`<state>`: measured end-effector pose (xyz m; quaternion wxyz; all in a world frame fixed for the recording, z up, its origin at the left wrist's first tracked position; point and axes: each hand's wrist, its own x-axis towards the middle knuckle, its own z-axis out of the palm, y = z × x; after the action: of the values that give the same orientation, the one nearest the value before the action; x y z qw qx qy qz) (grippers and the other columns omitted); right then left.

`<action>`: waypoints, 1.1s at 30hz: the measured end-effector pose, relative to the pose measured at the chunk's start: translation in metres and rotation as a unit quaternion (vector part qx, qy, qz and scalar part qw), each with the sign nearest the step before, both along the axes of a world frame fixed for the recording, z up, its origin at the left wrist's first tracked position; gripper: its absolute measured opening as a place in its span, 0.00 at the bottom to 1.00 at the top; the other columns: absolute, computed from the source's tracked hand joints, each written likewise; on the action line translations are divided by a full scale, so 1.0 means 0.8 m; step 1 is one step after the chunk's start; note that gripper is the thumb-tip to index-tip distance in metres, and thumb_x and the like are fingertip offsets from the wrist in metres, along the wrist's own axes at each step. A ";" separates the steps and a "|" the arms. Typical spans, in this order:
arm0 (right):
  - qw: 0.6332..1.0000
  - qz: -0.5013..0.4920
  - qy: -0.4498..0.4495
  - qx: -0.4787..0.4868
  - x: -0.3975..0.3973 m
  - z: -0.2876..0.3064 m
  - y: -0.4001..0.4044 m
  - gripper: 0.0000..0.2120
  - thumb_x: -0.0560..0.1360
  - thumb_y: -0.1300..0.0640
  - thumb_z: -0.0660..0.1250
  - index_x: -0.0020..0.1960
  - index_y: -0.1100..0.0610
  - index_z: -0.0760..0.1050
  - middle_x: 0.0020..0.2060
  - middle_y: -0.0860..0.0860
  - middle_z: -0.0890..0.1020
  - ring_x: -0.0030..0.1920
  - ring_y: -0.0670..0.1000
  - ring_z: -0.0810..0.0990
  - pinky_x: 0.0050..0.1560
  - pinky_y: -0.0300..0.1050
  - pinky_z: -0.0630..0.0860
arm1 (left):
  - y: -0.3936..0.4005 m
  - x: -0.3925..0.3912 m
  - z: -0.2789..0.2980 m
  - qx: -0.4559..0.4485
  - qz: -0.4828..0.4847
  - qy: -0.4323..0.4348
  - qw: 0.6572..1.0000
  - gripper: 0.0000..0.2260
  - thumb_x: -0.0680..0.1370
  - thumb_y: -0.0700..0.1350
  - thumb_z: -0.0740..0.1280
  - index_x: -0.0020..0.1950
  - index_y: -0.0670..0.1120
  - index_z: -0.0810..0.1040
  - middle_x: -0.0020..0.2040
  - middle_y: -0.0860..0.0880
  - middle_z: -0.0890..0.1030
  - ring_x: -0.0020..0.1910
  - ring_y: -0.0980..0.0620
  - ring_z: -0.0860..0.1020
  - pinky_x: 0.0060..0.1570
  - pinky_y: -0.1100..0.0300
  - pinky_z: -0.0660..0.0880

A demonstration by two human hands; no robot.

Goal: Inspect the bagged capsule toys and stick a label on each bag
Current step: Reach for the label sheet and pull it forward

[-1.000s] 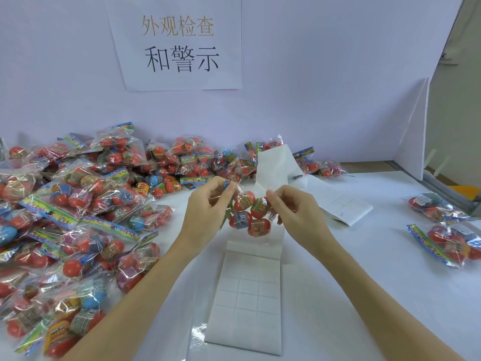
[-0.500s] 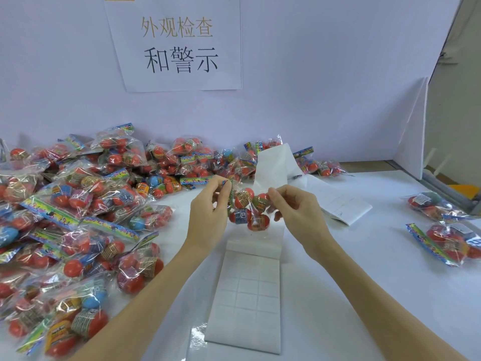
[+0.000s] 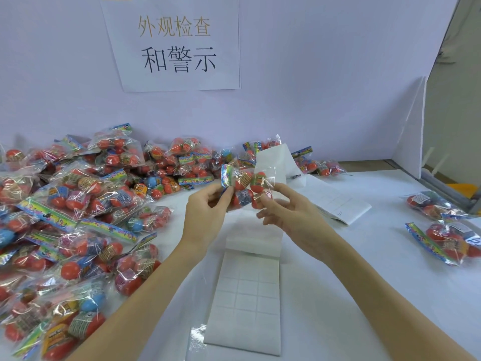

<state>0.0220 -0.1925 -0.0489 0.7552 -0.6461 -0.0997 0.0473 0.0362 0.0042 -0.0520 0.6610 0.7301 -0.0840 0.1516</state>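
1. Bagged capsule toys are heaped in a large pile point(image 3: 86, 217) over the left part of the white table point(image 3: 364, 295), reaching back to the wall.
2. A printed paper sign point(image 3: 177, 43) is fixed to the wall above the pile.
3. A label sheet point(image 3: 247, 295) with a grid of white labels is laid flat on the table, below the hands.
4. Two finished bags point(image 3: 442, 227) are set apart at the right edge.
5. One bag point(image 3: 247, 186) of red capsules is held raised above the label sheet, between both hands.
6. The left hand point(image 3: 208, 217) is pinched on the bag's coloured header end.
7. The right hand point(image 3: 291, 217) is curled against the bag's lower right side, fingertips gripping it.
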 end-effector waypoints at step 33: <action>0.959 -0.142 -0.134 -0.204 0.000 -0.001 0.003 0.07 0.80 0.59 0.72 0.50 0.55 0.74 0.38 0.44 0.83 0.37 0.49 0.84 0.37 0.45 0.80 | 0.010 -0.002 0.011 -0.017 -0.067 0.053 0.996 0.09 0.80 0.48 0.71 0.50 0.44 0.88 0.44 0.47 0.88 0.40 0.55 0.83 0.43 0.65 0.80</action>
<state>0.0222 -0.1903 -0.0493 0.5860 -0.7944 -0.0955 -0.1282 0.0350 0.0118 -0.0430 0.6857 0.7184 -0.0943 0.0695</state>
